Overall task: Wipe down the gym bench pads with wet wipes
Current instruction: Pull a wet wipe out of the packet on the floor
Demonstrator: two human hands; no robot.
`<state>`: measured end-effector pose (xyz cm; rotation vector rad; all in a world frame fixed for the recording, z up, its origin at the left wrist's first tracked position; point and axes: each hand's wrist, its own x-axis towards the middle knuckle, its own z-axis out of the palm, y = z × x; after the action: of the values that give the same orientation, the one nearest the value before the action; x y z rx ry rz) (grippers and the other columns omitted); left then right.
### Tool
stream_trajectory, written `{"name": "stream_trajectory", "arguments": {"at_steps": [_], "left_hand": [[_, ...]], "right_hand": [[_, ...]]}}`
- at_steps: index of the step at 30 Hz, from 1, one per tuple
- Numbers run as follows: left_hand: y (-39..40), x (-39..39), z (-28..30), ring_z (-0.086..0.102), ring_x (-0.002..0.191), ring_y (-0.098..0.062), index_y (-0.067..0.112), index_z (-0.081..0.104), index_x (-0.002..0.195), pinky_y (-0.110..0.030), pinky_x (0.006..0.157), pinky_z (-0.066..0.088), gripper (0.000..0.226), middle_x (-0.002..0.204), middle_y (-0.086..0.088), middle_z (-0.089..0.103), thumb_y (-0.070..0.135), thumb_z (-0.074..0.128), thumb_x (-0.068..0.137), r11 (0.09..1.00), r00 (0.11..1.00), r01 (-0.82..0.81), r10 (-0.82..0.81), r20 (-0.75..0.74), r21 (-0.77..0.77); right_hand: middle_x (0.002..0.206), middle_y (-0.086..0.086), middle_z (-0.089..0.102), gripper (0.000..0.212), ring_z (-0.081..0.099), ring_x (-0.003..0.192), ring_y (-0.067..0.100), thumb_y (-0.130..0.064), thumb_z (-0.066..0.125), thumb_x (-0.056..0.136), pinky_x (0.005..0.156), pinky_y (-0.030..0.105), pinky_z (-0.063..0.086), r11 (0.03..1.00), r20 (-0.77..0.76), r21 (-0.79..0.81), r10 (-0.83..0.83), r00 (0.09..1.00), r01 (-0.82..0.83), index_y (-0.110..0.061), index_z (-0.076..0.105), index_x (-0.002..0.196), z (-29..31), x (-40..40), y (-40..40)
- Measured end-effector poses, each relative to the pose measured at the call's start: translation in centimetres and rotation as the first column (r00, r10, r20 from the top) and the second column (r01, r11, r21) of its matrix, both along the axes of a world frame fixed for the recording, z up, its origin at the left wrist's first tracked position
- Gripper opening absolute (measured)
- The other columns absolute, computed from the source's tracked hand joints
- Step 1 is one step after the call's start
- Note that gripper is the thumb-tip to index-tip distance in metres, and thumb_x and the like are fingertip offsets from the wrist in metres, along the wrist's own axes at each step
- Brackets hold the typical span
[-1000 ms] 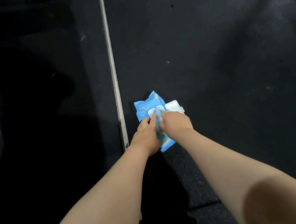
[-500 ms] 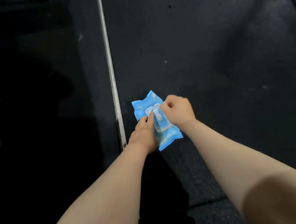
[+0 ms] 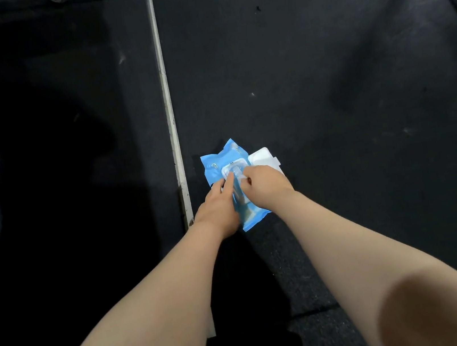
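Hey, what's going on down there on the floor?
A person is reaching down to a blue wipes pack lying on the dark floor. The left hand steadies the pack while the right hand pinches at the opening. The white lid is flipped open. No wipe is out yet.

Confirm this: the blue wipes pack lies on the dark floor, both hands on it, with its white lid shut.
Not quite. The head view shows the white lid flipped open, lying to the right of the pack. The rest stands: the pack lies on the floor, with both hands on it.
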<state>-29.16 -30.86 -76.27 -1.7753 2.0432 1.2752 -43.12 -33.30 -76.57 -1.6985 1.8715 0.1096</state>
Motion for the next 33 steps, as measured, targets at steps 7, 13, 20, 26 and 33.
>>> {"name": "stream_trajectory", "arguments": {"at_steps": [7, 13, 20, 26, 33], "left_hand": [[-0.1, -0.1, -0.1, 0.029, 0.139, -0.02, 0.03, -0.004, 0.157, -0.035, 0.094, 0.044, 0.091, 0.16, 0.007, 0.011, 0.009, 0.051, 0.087, 1.0, 1.0, 0.007, -0.007, 0.0, 0.001], [0.0, -0.3, -0.2, 0.02, 0.143, -0.023, 0.029, 0.004, 0.156, -0.04, 0.106, 0.038, 0.086, 0.16, 0.001, 0.012, 0.01, 0.05, 0.087, 0.999, 0.999, 0.015, -0.014, 0.036, -0.045], [0.0, -0.4, -0.1, 0.004, 0.15, -0.018, 0.022, 0.033, 0.148, -0.035, 0.12, 0.006, 0.063, 0.163, 0.0, 0.013, 0.006, 0.041, 0.088, 0.951, 1.0, 0.016, -0.013, 0.012, -0.309], [0.7, -0.6, 0.3, 0.045, 0.126, -0.017, 0.022, 0.047, 0.134, -0.026, 0.111, 0.021, 0.048, 0.135, 0.003, 0.053, 0.007, 0.046, 0.088, 0.944, 0.987, 0.123, -0.149, -0.063, -0.305], [1.6, 0.0, -0.4, -0.002, 0.152, -0.019, 0.023, 0.004, 0.157, -0.044, 0.123, 0.001, 0.072, 0.165, 0.004, 0.003, 0.02, 0.046, 0.099, 0.794, 0.805, 0.569, -0.483, 0.346, -0.214]], "right_hand": [[0.056, -0.004, 0.037, 0.031, 0.03, 0.055, 0.012, -0.021, 0.051, 0.087, 0.05, 0.028, 0.029, 0.936, 0.395, -0.06, -0.296, 0.87, 0.346, -0.014, 0.034, 0.061, 1.1, -1.3, 0.0], [0.059, -0.007, 0.027, 0.028, 0.02, 0.054, 0.007, -0.012, 0.048, 0.084, 0.045, 0.022, 0.019, 0.632, 0.636, -0.104, -0.551, 0.54, 0.768, -0.019, 0.03, 0.063, 2.8, -3.2, -1.5], [0.068, 0.006, 0.043, 0.027, 0.034, 0.061, 0.011, -0.024, 0.041, 0.095, 0.056, 0.028, 0.032, 0.633, 0.501, -0.051, -0.653, 0.568, 0.773, -0.008, 0.039, 0.073, 1.1, -5.9, -0.8], [0.084, 0.007, 0.053, 0.021, 0.049, 0.075, 0.016, -0.022, 0.036, 0.094, 0.068, 0.032, 0.045, 0.626, 0.499, 0.219, -0.731, 0.465, 0.748, -0.01, 0.052, 0.088, -0.3, -5.8, -0.5], [0.095, 0.005, 0.067, 0.026, 0.065, 0.088, 0.019, -0.032, 0.038, 0.094, 0.076, 0.04, 0.054, 0.625, 0.594, 0.167, -0.681, 0.428, 0.763, -0.015, 0.058, 0.096, 0.1, -4.8, -0.9]]}}
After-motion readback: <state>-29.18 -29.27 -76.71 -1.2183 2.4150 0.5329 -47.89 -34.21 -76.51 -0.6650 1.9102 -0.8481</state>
